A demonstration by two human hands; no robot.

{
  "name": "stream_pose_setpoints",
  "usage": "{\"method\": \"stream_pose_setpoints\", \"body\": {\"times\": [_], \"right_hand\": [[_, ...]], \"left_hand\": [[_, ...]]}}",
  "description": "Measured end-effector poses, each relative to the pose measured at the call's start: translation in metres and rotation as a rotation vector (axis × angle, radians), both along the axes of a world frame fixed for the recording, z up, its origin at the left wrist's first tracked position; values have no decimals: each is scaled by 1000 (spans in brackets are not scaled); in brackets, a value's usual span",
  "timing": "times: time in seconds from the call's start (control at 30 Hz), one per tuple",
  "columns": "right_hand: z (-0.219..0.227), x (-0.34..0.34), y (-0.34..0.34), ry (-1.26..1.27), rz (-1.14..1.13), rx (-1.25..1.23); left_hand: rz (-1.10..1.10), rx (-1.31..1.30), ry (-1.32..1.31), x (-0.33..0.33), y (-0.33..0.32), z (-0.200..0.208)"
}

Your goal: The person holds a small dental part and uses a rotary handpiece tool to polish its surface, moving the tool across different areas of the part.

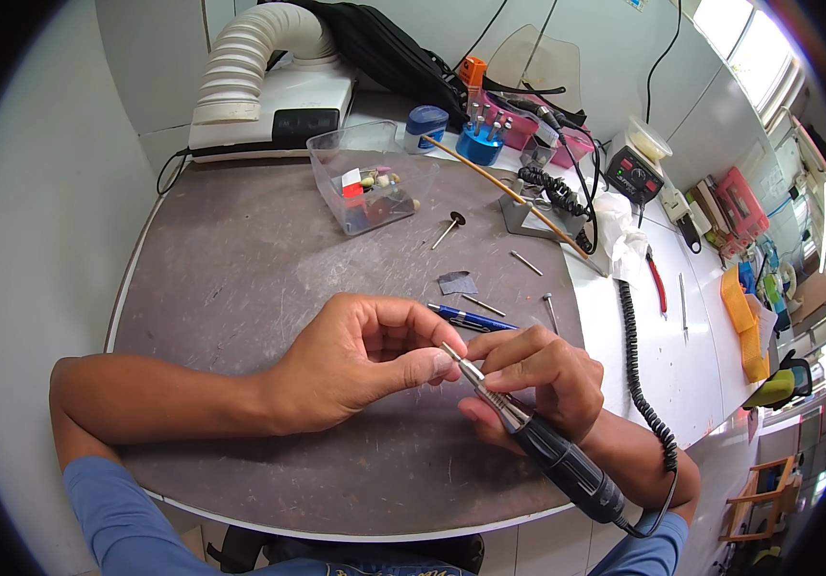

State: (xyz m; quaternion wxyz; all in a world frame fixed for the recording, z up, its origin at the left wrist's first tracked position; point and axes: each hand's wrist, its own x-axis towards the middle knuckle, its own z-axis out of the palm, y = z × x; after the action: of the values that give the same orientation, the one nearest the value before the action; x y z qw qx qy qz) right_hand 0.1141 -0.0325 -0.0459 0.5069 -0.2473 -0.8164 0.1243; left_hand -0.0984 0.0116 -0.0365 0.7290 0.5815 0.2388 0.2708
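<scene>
My right hand (pixel 557 376) is wrapped round a rotary handpiece (pixel 571 468) with a black body and a silver nose, tilted up to the left. At its nose, the thumb and forefinger of my left hand (pixel 331 360) are closed on a thin metal bit (pixel 449 348), partly hidden by the fingertips. A black coiled cord (pixel 632 355) runs from the handpiece's back end. Just beyond my hands lie a blue pen (pixel 475 319), a scrap of grey sandpaper (pixel 457 282) and a thin metal bit on the mat (pixel 483 305).
A clear plastic box (pixel 365 223) of small grinding tips stands further back. Near it lies a disc on a shank (pixel 449 228). A wooden stick (pixel 509 197) slants across a metal stand. A blue bur holder (pixel 478 146), a control box (pixel 634 175) and red-handled pliers (pixel 658 283) are further off.
</scene>
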Motion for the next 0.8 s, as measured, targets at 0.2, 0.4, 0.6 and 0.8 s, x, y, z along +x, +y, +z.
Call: {"method": "stream_pose_setpoints", "body": {"times": [0.2, 0.4, 0.6, 0.8], "right_hand": [[1, 0, -1, -5, 3, -13], [0, 0, -1, 13, 7, -15], [0, 0, -1, 13, 14, -19], [0, 0, -2, 14, 11, -18]], "left_hand": [[-13, -23, -5, 0, 1, 0], [-19, -35, -2, 0, 1, 1], [-23, -25, -4, 0, 1, 1], [-21, -26, -2, -1, 1, 0]]}}
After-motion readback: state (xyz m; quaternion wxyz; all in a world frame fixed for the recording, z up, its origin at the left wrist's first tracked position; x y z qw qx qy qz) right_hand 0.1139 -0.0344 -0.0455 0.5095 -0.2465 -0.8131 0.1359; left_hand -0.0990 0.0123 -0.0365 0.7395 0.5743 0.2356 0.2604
